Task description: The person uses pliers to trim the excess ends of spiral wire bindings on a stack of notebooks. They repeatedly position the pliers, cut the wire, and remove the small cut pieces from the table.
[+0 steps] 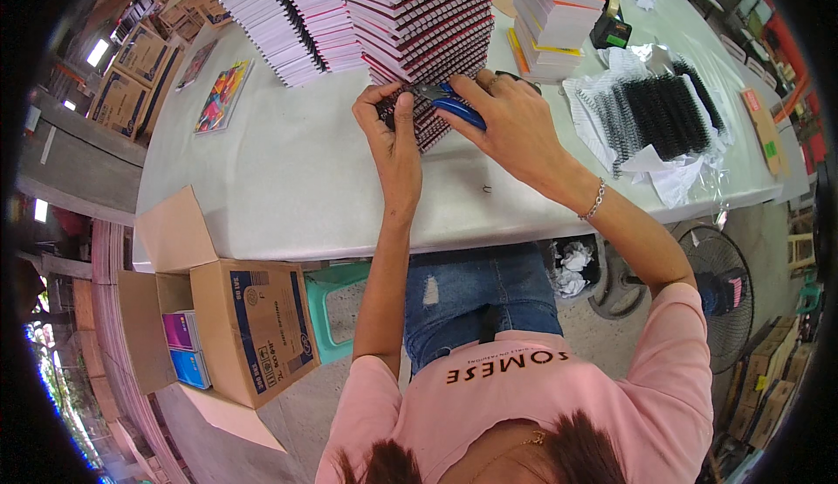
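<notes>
A tall stack of wire-bound notebooks [428, 13] with red edges stands on the white-covered table [288, 161], its spiral spines facing me. At its lower front, my left hand [390, 139] grips the bound edge of a notebook [428, 128], thumb raised along the spine. My right hand [515, 126] is closed around blue-handled cutting pliers [461, 110]. The metal jaws of the pliers touch the wire binding beside my left thumb; my fingers partly hide the exact spot. A tiny dark wire scrap [487, 189] lies on the table below my right hand.
Black-coil-bound books [288, 26] stand to the left, near a colourful booklet [224, 97]. On the right are page stacks [559, 13], a black tape dispenser [611, 28] and black binding wires [659, 113] on crumpled paper. An open carton [262, 331], green stool [327, 309] and fan [720, 296] stand below.
</notes>
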`<act>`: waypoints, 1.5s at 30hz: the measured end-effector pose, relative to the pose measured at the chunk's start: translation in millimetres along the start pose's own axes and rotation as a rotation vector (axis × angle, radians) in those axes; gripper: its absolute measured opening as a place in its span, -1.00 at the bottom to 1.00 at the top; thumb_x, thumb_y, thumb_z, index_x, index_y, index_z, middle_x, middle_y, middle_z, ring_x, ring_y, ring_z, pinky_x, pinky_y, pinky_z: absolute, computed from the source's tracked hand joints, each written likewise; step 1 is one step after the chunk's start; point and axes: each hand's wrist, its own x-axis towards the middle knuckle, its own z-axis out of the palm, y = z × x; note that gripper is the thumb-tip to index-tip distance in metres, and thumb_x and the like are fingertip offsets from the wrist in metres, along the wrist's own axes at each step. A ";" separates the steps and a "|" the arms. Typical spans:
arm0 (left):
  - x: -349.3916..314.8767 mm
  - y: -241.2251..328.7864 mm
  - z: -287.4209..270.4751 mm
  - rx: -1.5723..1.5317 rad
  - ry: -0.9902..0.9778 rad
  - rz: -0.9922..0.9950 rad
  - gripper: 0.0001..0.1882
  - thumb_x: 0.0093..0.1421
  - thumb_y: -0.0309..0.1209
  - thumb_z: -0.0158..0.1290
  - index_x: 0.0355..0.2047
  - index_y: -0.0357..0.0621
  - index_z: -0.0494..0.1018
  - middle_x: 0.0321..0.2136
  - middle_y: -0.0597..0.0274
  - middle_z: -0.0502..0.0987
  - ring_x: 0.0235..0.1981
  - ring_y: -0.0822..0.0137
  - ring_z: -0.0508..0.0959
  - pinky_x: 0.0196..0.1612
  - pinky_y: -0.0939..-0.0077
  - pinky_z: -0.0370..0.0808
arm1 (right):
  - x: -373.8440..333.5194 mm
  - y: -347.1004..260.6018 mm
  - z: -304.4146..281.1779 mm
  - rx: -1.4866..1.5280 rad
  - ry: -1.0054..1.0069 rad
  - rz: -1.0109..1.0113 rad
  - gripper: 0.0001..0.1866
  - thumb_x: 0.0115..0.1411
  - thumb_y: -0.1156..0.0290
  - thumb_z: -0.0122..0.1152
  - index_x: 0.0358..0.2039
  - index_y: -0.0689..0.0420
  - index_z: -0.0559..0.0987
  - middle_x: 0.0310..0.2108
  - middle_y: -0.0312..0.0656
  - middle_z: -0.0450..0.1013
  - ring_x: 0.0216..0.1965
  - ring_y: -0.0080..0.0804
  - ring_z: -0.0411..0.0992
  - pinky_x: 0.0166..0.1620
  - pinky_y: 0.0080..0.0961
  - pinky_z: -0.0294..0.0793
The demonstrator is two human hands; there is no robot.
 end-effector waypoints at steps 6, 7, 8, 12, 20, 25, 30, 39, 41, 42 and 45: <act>0.6 0.9 0.0 0.056 0.020 0.003 -0.65 0.51 -0.15 -0.07 0.03 -0.20 0.33 -0.10 0.28 0.36 -0.10 0.45 0.32 0.06 0.57 0.28 | -4.8 -1.4 1.1 0.080 -0.007 0.051 -0.65 0.29 0.05 0.26 -0.21 0.11 0.54 -0.40 -0.07 0.55 -0.42 -0.09 0.56 -0.34 -0.20 0.53; 0.1 3.4 0.6 -0.009 0.037 -0.046 -0.64 0.51 -0.14 -0.08 0.05 -0.20 0.33 -0.10 0.28 0.37 -0.10 0.46 0.32 0.06 0.57 0.28 | -6.7 -1.9 -0.3 0.089 -0.003 0.065 -0.64 0.29 0.05 0.26 -0.21 0.11 0.53 -0.39 -0.06 0.55 -0.41 -0.09 0.56 -0.33 -0.20 0.53; -0.1 8.9 1.7 -0.074 0.055 -0.094 -0.62 0.51 -0.13 -0.09 0.06 -0.20 0.32 -0.10 0.28 0.37 -0.10 0.46 0.31 0.06 0.57 0.27 | -7.6 -1.8 -2.2 0.082 -0.010 0.078 -0.64 0.29 0.05 0.26 -0.19 0.11 0.54 -0.37 -0.06 0.54 -0.38 -0.09 0.55 -0.31 -0.20 0.52; 1.0 9.4 3.6 -0.151 0.120 -0.154 -0.58 0.52 -0.10 -0.11 0.13 -0.20 0.30 -0.08 0.28 0.36 -0.07 0.46 0.31 0.10 0.54 0.26 | -11.3 2.8 -5.3 -0.009 0.005 0.041 -0.59 0.29 0.02 0.25 -0.08 0.10 0.54 -0.27 -0.05 0.51 -0.24 -0.11 0.50 -0.18 -0.18 0.44; -5.2 10.3 -4.9 0.065 -0.032 -0.064 -0.62 0.47 -0.22 -0.01 0.08 -0.28 0.28 0.01 0.08 0.27 0.14 0.24 0.28 0.29 0.36 0.14 | -8.9 3.2 5.9 -0.047 0.016 -0.012 -0.52 0.28 0.00 0.27 0.02 0.10 0.54 -0.17 -0.04 0.46 -0.15 -0.12 0.44 -0.09 -0.18 0.34; -4.6 5.3 -4.6 0.089 -0.022 -0.015 -0.66 0.47 -0.25 -0.01 0.02 -0.30 0.31 -0.01 0.06 0.28 0.12 0.19 0.30 0.30 0.35 0.14 | -5.1 4.1 8.2 -0.044 0.052 -0.059 -0.58 0.28 0.03 0.27 -0.06 0.09 0.55 -0.25 -0.06 0.51 -0.25 -0.13 0.51 -0.18 -0.23 0.43; -4.3 0.0 -3.0 0.152 0.006 0.025 -0.61 0.51 -0.14 -0.08 0.06 -0.25 0.31 -0.01 0.16 0.34 0.01 0.36 0.32 0.20 0.48 0.21 | -7.7 3.5 9.9 0.062 -0.003 0.004 -0.64 0.29 0.06 0.27 -0.18 0.11 0.52 -0.39 -0.08 0.55 -0.40 -0.07 0.57 -0.37 -0.21 0.53; -8.4 -4.7 -3.9 -0.168 0.045 -0.214 -0.61 0.51 -0.16 -0.08 0.15 -0.17 0.24 -0.07 0.29 0.37 -0.08 0.46 0.34 0.07 0.57 0.29 | -17.9 6.2 5.2 -0.037 0.014 0.007 -0.55 0.28 0.01 0.26 -0.01 0.08 0.53 -0.16 -0.05 0.48 -0.19 -0.11 0.45 -0.13 -0.18 0.38; -12.2 -8.0 -2.3 -0.154 0.013 -0.151 -0.61 0.49 -0.18 -0.04 0.14 -0.18 0.25 -0.05 0.27 0.36 -0.02 0.43 0.34 0.13 0.54 0.27 | -17.9 6.6 6.3 -0.043 0.001 0.005 -0.54 0.28 0.00 0.26 0.02 0.07 0.53 -0.14 -0.05 0.46 -0.16 -0.12 0.43 -0.11 -0.18 0.35; -13.6 -8.9 -1.9 -0.146 -0.003 -0.118 -0.61 0.48 -0.20 -0.02 0.14 -0.18 0.25 -0.04 0.26 0.35 0.01 0.41 0.34 0.16 0.52 0.26 | -17.2 6.0 7.1 -0.045 -0.002 0.002 -0.54 0.28 0.00 0.26 0.01 0.07 0.53 -0.13 -0.04 0.46 -0.16 -0.12 0.44 -0.11 -0.18 0.34; -16.2 -6.6 -3.2 0.018 -0.021 -0.078 -0.63 0.47 -0.22 0.00 0.11 -0.20 0.27 0.00 0.22 0.33 0.09 0.37 0.30 0.24 0.47 0.20 | -16.0 5.5 11.6 -0.032 -0.005 -0.010 -0.54 0.28 0.00 0.27 0.01 0.07 0.54 -0.13 -0.04 0.46 -0.16 -0.12 0.43 -0.12 -0.19 0.33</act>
